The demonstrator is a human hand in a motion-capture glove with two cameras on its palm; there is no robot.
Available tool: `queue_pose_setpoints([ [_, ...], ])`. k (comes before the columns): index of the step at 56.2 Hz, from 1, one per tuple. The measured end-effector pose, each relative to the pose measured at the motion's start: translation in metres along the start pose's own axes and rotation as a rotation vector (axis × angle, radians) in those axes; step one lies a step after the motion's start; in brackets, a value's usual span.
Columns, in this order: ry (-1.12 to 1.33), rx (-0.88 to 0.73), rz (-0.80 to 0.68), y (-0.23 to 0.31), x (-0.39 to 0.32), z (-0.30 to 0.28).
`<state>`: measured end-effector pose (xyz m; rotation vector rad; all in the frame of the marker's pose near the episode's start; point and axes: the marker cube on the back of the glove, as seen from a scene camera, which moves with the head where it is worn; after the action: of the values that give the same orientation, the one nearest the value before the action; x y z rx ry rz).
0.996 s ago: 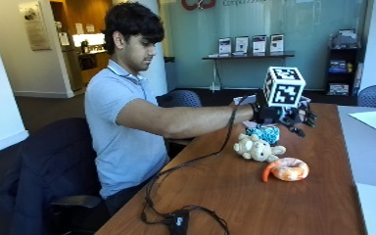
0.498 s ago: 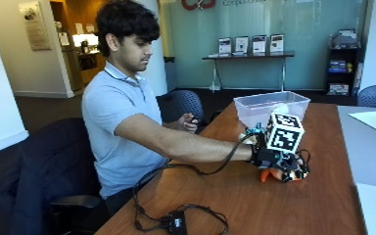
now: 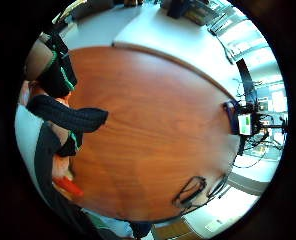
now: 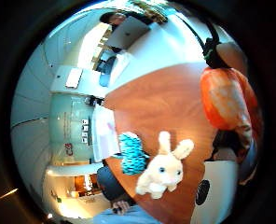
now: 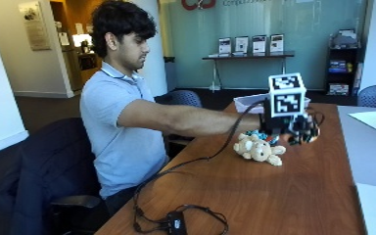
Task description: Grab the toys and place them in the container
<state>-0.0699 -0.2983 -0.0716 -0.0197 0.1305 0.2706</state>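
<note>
Fingers (image 4: 217, 53) curl round one orange toy (image 4: 226, 100); one rabbit toy (image 5: 258, 149) and one teal toy (image 4: 132, 158) lie on the table (image 5: 272, 196).

An orange plush toy (image 4: 226, 100) is riding above the tabletop in the gloved grip. A cream bunny (image 5: 258, 149) is lying on its side, a teal toy (image 4: 132, 152) touching at its twelve o'clock, before the clear container (image 5: 248, 102).

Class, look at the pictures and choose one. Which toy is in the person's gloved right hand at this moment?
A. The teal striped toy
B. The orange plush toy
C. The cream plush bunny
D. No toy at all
B: the thumb side palm view shows the orange plush toy right against the right hand, lifted above the table, while the cream bunny and the teal striped toy lie on the wood.
</note>
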Motion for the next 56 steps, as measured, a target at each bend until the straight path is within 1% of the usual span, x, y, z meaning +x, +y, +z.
queue_pose_setpoints([
  [6, -0.033, 0.06, -0.073, -0.008, -0.058, -0.053],
  [10, -0.057, 0.086, -0.13, -0.011, -0.102, -0.078],
  [22, -0.064, 0.091, -0.365, 0.003, -0.261, -0.101],
  [30, -0.046, 0.063, -0.519, 0.021, -0.354, -0.099],
  [40, -0.063, -0.008, -0.677, 0.048, -0.439, -0.081],
  [47, -0.023, -0.051, -0.724, 0.062, -0.48, -0.056],
  [51, -0.001, -0.076, -0.724, 0.064, -0.485, -0.045],
  [56, 0.021, -0.199, -0.688, 0.064, -0.477, -0.035],
])
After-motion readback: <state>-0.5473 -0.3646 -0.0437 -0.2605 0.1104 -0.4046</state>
